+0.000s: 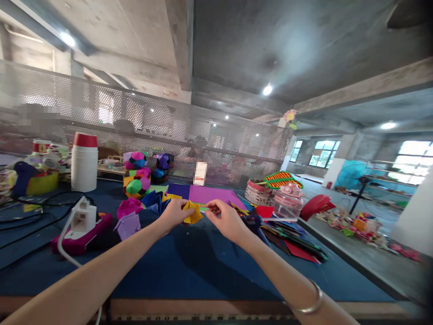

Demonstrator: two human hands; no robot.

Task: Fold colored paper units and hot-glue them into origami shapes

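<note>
Pinched in the left hand [175,213]: a folded yellow paper piece [192,213], held between thumb and fingers above the blue tabletop [189,266], just short of the purple paper sheet [211,195] lying at twelve o'clock from both hands. Closed too, the right hand [226,220], fingertips nipping what looks like a thin green paper strip [203,207] that runs toward the yellow piece; hard to tell whether strip and piece are one item or two. Lying between the two hands, then, the yellow piece: at three o'clock from the left hand and touching it, at nine o'clock from the right hand and just beside its fingertips. Long axis roughly nine-to-three, along the line joining the hands. Nearer by contact: the left hand, carrying the bulk of the fold; only the narrow end reached by the right. Off at ten o'clock, folded purple and blue paper shapes [154,201]; further back at eleven, multicoloured origami balls [137,174]; at two o'clock, a pink lidded jar [288,201].
</note>
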